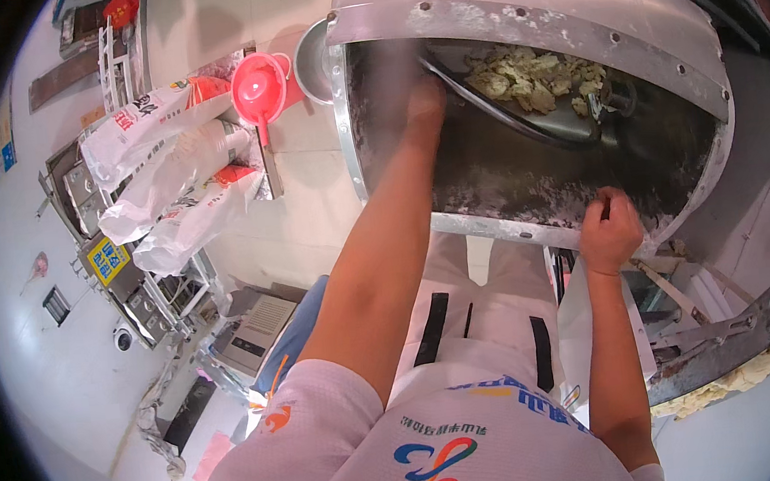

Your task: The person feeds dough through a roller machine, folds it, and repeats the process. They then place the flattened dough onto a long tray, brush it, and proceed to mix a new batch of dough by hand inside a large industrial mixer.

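A metal dough mixer point(511, 6) stands open before me, its drum dusted with white flour. Crumbly pale dough point(532, 78) lies at the far side of the drum, by a curved metal mixing bar point(508, 117). My left arm reaches deep into the drum on the left; my left hand point(427, 102) is near the bar's end, its fingers hidden and blurred. At the near rim point(514, 230), toward the right, my right hand point(613, 230) is closed with curled fingers. Whether it grips the rim or pinches something small does not show.
Left of the mixer are a red plastic dipper point(259, 87) and a metal basin point(314, 62). White sacks point(179, 168) stand farther left. On the lower right, a metal frame point(728, 337) carries a wooden stick point(673, 292), with pale dough-like stuff point(755, 372) along its edge.
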The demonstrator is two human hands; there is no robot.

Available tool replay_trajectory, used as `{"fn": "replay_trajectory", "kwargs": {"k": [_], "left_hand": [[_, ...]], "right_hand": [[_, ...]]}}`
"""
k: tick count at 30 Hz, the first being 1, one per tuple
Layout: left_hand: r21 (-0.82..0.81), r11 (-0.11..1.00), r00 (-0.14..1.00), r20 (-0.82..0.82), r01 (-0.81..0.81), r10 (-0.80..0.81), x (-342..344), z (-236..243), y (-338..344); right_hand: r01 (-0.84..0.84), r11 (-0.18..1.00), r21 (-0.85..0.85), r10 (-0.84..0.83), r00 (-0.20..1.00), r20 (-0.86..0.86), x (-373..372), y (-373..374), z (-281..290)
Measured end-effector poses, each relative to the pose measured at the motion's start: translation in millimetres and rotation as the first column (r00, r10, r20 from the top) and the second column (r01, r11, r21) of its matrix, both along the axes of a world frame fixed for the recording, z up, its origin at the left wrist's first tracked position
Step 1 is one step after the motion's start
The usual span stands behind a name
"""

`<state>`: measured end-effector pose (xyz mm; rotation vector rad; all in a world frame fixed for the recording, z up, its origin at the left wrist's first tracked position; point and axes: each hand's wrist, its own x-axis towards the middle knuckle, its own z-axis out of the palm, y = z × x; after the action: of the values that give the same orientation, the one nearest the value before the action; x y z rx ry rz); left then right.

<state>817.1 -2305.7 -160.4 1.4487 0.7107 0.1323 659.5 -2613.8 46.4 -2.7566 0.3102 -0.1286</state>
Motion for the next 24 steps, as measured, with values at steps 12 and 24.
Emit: {"fn": "replay_trajectory", "kwargs": {"k": [12,24], "left_hand": [[0.500,0.696,0.857,-0.332,0.515,-0.395,22.3,11.7,21.4],[0.682,0.471,0.812,-0.341,0.560,-0.473,14.0,21.5,9.4]], "right_hand": [[-0.045,0.999,-0.027,0.043,0.997,-0.071,-2.9,4.4,-7.5],[-0.139,0.989,-0.054,0.135,0.988,-0.077,3.7,1.3,-6.6]]}}
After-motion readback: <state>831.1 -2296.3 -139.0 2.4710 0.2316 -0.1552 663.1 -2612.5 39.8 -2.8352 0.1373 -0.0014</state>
